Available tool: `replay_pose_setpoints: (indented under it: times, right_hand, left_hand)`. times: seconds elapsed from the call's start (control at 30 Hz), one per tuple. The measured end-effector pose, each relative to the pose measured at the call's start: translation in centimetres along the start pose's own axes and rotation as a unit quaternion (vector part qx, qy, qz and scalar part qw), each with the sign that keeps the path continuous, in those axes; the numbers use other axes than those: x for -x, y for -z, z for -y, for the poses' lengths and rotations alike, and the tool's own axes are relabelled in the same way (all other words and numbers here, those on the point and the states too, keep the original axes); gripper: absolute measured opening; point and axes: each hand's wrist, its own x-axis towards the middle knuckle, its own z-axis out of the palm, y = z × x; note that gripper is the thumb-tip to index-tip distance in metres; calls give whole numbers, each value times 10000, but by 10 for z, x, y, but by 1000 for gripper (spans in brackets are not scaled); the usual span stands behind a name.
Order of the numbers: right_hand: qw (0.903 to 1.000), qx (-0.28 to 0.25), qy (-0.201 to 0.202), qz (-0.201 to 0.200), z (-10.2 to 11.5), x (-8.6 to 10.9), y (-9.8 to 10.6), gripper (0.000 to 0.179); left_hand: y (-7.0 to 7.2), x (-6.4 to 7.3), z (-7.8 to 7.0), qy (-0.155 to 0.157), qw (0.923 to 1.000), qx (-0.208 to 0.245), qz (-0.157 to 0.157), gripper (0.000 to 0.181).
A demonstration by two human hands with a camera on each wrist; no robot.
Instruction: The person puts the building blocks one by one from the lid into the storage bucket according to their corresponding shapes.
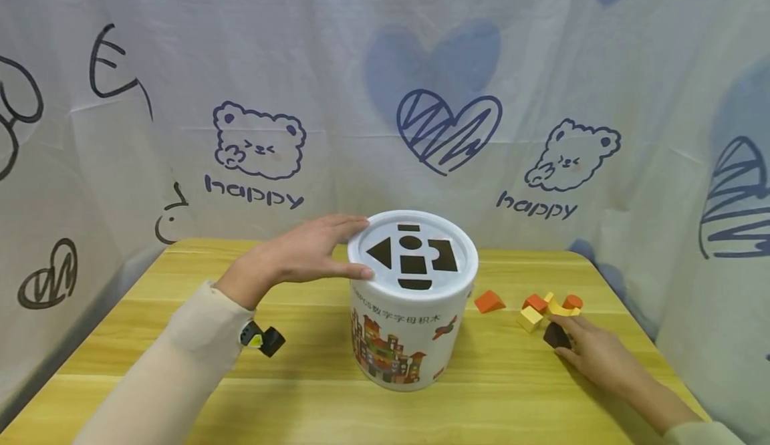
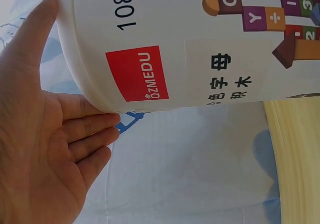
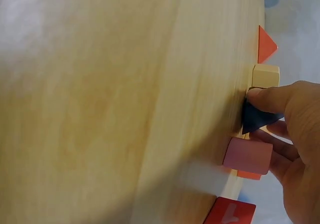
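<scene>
Left hand (image 1: 303,251) is up on the rim of a white tub (image 1: 394,341), thumb at the near side, fingers over toward the back — that grip is spread, just touching the edge. The tub stands upright in the middle of the worktop (image 1: 301,391), and its lid (image 1: 391,278) has a bunch of cut-out shapes. Off to the right, the right hand (image 1: 592,351) has its grip pinching a dark block (image 1: 556,336) down by the worktop; can't tell if it's lifted. Bunched up right beside it: a pale yellow block (image 1: 530,319), a yellow curved block (image 1: 563,308) and a reddish cylinder (image 1: 573,302). One orange wedge (image 1: 490,302) sits alone — between that bunch and the tub.
</scene>
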Motion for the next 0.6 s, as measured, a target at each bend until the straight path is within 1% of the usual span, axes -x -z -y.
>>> replay_pose_setpoints:
  times: [0.23, 0.33, 0.47, 0.6]
  right_hand:
    - [9998, -1, 200, 7, 0, -3, -2, 61]
    - [9996, -119, 216, 126, 0, -4, 0, 62]
    - [9990, -199, 364, 190, 0, -6, 3, 60]
    - [9983, -205, 532, 121, 0, -7, 4, 55]
  left_hand:
    - [0, 0, 1, -21, 10000, -33, 8, 103]
    - [-1, -1, 1, -26, 10000, -28, 15, 104]
    - [0, -1, 0, -11, 10000, -29, 16, 104]
    - [1, 0, 0, -24, 10000, -30, 4, 104]
